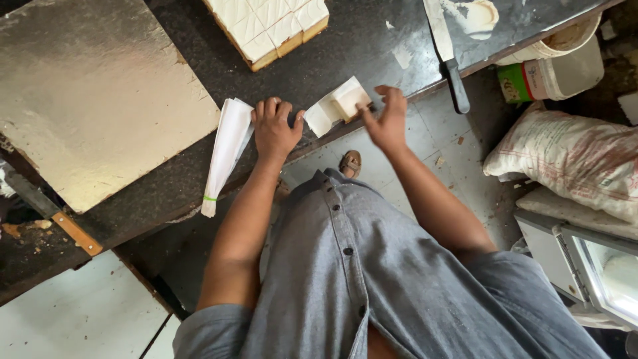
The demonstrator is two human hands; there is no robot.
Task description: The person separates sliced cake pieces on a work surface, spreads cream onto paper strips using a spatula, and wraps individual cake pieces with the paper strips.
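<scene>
I am looking straight down on a dark counter [319, 60] that runs slantwise across the view, its near edge passing just under both hands. The largest thing on it is a silver board [93, 93] lying flat toward the left end. At the far edge sits a slab cake [269, 26], white on top and scored into squares, cut off by the top of the view. A long palette knife [444, 46] lies near the right end, its dark handle overhanging the near edge.

My left hand [274, 129] rests knuckles up at the near edge, fingers curled together, touching the top of a stack of white papers [227, 149] bound with a thin green band (the stack hangs over the edge). Its thumb reaches toward a small square of cake on white paper [339, 105], which sits right at the near edge between the two hands. My right hand [387, 119] is spread, fingers apart, fingertips against the right side of that piece; I cannot tell whether it actually grips the paper.

Off the counter, at the right, are a white sack [571, 159] and a plastic tub [565, 66], both partly out of view.
</scene>
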